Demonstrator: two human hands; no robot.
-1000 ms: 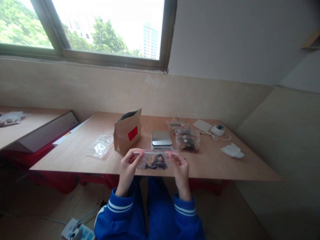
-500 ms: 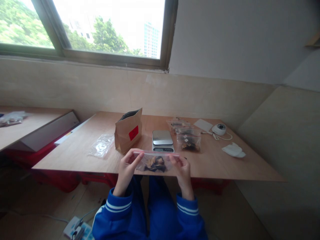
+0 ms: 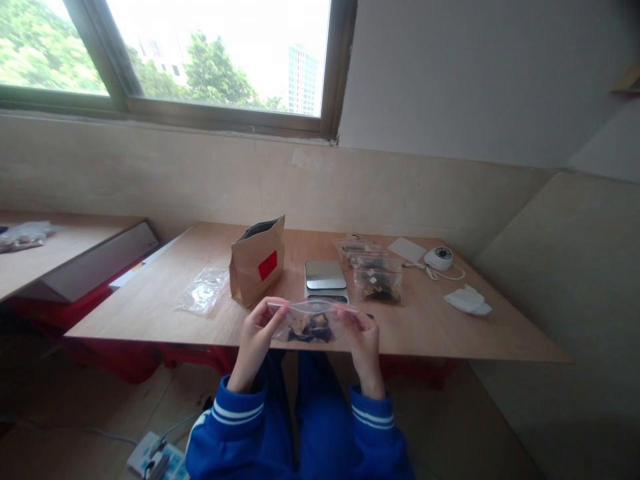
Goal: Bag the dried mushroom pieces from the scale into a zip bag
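Note:
Between my hands a clear zip bag (image 3: 311,327) hangs at the table's front edge, with dark and tan dried pieces inside. My left hand (image 3: 257,337) pinches its top left corner and my right hand (image 3: 363,337) pinches the top right. The bag's mouth bows apart in the middle. Just behind it lies a kitchen scale (image 3: 325,275) with a bare steel plate; its display is partly hidden by the bag. Left of the scale stands a brown paper pouch (image 3: 255,267) with a red label, its top open.
Several filled zip bags (image 3: 379,288) stand right of the scale. Farther right are a white dome camera (image 3: 438,259) with a cable and a crumpled white tissue (image 3: 468,301). Flat clear bags (image 3: 203,291) lie left on the wooden table (image 3: 150,313). A power strip (image 3: 155,457) sits on the floor.
My hands have come slightly closer together. The bag's top edge, nearly straight before, now gapes in the middle.

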